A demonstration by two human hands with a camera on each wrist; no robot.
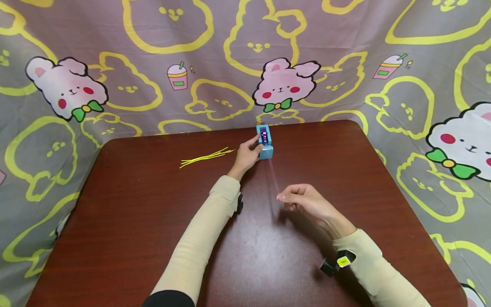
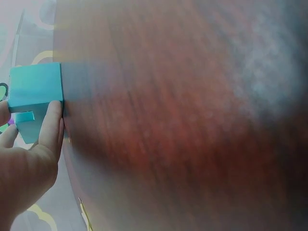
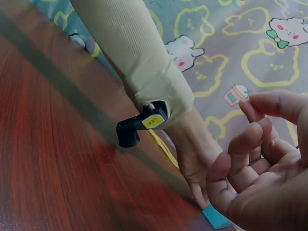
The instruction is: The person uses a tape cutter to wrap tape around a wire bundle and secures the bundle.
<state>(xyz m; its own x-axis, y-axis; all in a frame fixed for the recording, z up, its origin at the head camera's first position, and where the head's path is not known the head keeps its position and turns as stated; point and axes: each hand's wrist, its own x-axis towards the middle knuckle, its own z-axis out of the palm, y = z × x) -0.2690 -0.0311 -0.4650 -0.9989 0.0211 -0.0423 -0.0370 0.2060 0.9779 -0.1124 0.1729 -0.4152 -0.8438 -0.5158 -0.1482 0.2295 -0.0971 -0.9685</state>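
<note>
A blue tape dispenser (image 1: 266, 153) with a purple core stands near the table's far edge. My left hand (image 1: 246, 158) grips it from its left side, thumb and fingers on its walls; the left wrist view shows fingers against the blue tape dispenser (image 2: 36, 84). From its near end a thin clear strip of tape (image 1: 274, 175) stretches toward me. My right hand (image 1: 308, 205) pinches the strip's free end between thumb and index finger above the table. In the right wrist view, the right hand (image 3: 269, 159) has its other fingers curled; the tape itself is hard to see there.
Several thin yellow twist-tie-like strips (image 1: 205, 158) lie in a loose bundle left of the dispenser. The brown wooden table (image 1: 134, 221) has rounded corners. A patterned curtain (image 1: 215, 55) hangs behind and at both sides. A small black camera (image 1: 329, 266) sits on the right wrist.
</note>
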